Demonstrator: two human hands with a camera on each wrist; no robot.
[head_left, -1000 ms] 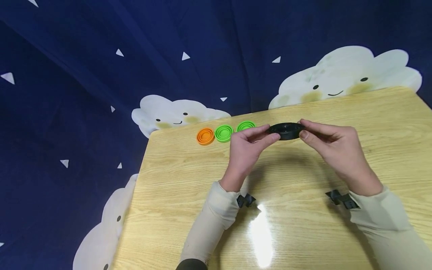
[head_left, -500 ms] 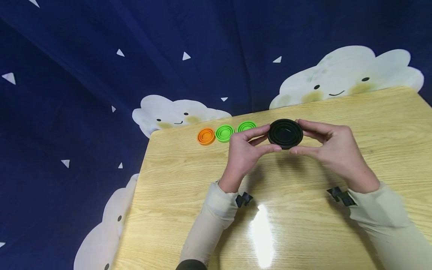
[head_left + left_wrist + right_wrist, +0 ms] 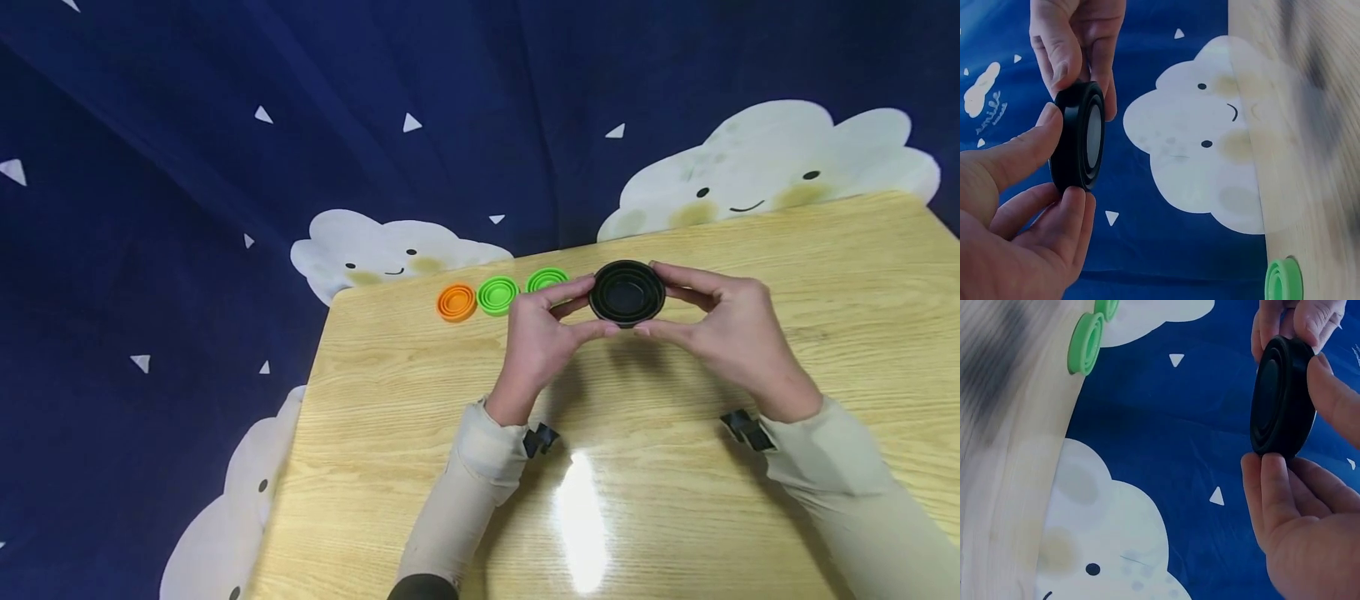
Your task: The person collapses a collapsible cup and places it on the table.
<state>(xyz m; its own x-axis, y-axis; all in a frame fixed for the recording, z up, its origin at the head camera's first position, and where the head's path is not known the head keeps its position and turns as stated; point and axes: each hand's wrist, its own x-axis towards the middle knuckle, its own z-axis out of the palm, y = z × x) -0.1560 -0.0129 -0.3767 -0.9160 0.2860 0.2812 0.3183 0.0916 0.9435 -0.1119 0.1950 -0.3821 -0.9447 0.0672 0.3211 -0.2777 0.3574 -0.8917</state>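
A black collapsible cup [image 3: 627, 293], folded flat into concentric rings, is held up above the table between both hands. My left hand [image 3: 542, 337] pinches its left rim, thumb at the near side and fingers at the far side. On the opposite rim my right hand [image 3: 731, 333] pinches it the same way. In the left wrist view the cup [image 3: 1079, 137] appears nearly edge-on, with a pale disc at its centre. The right wrist view shows the ringed face of the cup [image 3: 1275, 400], dark all over.
Along the table's [image 3: 390, 375] far edge lie an orange collapsed cup [image 3: 457, 302], a green one [image 3: 498, 296] beside it, and another green one [image 3: 547, 280], partly behind my left hand. A dark blue curtain [image 3: 450, 167] with cloud prints hangs behind.
The black cup has tipped from nearly edge-on to showing its ringed face to the head camera. It has also shifted slightly left, the right hand moving with it.
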